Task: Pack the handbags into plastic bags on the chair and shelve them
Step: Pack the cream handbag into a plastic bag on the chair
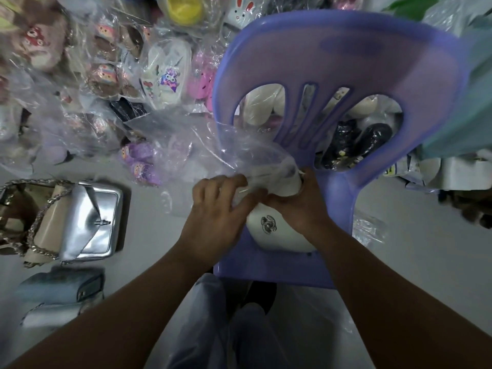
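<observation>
White handbag lay on the seat of the purple chair. Its far end was inside the mouth of the clear plastic bag; the near end with the metal clasp was outside. Long axis ran away from the person, toward the chair back. Left hand pinched the plastic bag with curled fingers. Right hand was curled round the white handbag's right side. Silver handbag and beige handbag lay touching on the floor, unbagged.

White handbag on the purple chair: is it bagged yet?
Partly in: the white handbag has its far end under the clear plastic bag; its clasp end is bare.
</observation>
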{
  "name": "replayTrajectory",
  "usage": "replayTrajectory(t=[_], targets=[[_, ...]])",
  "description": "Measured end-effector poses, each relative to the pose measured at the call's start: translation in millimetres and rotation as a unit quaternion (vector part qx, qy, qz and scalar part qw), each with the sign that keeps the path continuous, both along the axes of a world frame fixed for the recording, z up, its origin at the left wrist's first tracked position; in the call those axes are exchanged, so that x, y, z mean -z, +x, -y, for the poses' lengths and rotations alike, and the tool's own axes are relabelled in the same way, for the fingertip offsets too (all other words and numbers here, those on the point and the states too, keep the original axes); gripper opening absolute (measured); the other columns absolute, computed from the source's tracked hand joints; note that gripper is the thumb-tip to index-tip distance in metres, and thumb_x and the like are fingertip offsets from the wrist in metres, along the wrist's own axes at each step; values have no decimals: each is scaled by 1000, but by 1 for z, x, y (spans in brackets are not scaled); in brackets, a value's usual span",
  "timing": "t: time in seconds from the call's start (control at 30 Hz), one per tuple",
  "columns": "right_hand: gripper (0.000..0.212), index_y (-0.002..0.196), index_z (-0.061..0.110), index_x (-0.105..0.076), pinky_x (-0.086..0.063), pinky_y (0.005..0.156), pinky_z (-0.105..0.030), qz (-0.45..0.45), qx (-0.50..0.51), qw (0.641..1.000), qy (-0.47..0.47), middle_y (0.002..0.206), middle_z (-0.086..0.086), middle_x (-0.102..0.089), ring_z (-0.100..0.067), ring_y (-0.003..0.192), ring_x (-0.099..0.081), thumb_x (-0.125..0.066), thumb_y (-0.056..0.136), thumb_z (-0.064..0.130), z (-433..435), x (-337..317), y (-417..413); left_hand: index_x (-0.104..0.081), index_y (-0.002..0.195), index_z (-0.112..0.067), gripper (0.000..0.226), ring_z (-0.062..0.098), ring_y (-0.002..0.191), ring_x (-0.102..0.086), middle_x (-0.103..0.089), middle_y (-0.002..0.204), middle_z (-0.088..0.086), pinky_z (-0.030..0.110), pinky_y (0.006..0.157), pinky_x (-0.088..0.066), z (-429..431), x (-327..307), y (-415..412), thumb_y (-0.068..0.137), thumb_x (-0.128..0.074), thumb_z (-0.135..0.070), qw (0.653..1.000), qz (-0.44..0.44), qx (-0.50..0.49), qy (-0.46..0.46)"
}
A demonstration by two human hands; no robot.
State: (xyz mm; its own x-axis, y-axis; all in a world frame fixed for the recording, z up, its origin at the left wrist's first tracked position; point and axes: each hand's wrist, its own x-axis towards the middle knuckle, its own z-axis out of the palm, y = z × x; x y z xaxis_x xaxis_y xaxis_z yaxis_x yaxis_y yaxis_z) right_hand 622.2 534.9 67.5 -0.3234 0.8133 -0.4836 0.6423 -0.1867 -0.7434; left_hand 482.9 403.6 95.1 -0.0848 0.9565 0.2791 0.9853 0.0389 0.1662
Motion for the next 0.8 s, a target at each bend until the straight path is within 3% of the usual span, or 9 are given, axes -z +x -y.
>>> replayTrajectory(t=[0.13,0.23,0.37,0.47,0.53,0.6,0.67,0.73,0.8], targets=[[75,108,29,-46,-54,89,-45,-33,26,999,20,96,15,-65,-24,102,-68,-87,47,42,-2,-5,0,-65,102,-15,21,31,78,-58,-61,96,8,37,68,-42,25,13,13,84,-56,-18,982,23,175,-71],[77,108,36,-47,-54,90,-50,-48,16,999,11,103,13,-70,-20,103,-69,-86,44,52,-1,-5,0,-68,96,-17,23,32,69,-64,-66,83,7,35,57,-50,30,15,18,92,-48,-27,959,180,-96,-195],[78,116,40,-52,-54,95,-47,-77,9,997,19,108,17,-70,-11,107,-67,-88,48,50,1,0,4,-66,84,-3,38,39,85,-63,-66,82,18,36,70,-45,1,16,7,94,-46,-33,747,466,-424,-211],[72,110,55,-47,-54,91,-36,-85,15,996,29,110,21,-68,-5,106,-66,-93,55,43,6,-2,4,-61,118,0,42,39,109,-62,-64,113,22,46,93,-53,-27,4,3,89,-43,-24,614,635,-447,-142],[70,107,51,-47,-53,83,-26,-101,34,993,45,104,26,-68,3,100,-65,-96,61,34,10,-2,4,-54,126,-6,34,29,100,-62,-60,113,16,49,99,-52,-36,-3,4,97,-41,-17,549,700,-445,-102],[70,108,50,-47,-56,81,-25,-117,53,990,65,102,33,-66,8,98,-65,-96,61,31,13,-6,1,-56,104,-14,15,16,82,-59,-59,97,7,46,95,-56,-42,-8,3,94,-46,-14,546,719,-421,-87],[72,108,58,-48,-57,85,-29,-110,63,989,76,106,31,-66,5,102,-65,-95,57,40,14,-7,-2,-62,80,-18,10,18,77,-58,-62,86,8,45,83,-57,-46,-9,2,78,-53,-14,596,689,-404,-84],[71,105,66,-50,-58,85,-32,-112,48,990,73,109,21,-68,-5,105,-67,-92,51,50,10,-8,-4,-67,74,-19,16,18,79,-55,-62,83,8,42,74,-52,-47,-6,2,67,-53,-23,620,666,-406,-78],[70,112,54,-56,-59,86,-38,-125,33,991,29,110,12,-71,-12,104,-69,-92,52,44,4,-3,1,-69,77,-24,23,17,81,-54,-61,82,6,43,72,-53,-49,0,3,61,-54,-31,620,667,-408,-61]])
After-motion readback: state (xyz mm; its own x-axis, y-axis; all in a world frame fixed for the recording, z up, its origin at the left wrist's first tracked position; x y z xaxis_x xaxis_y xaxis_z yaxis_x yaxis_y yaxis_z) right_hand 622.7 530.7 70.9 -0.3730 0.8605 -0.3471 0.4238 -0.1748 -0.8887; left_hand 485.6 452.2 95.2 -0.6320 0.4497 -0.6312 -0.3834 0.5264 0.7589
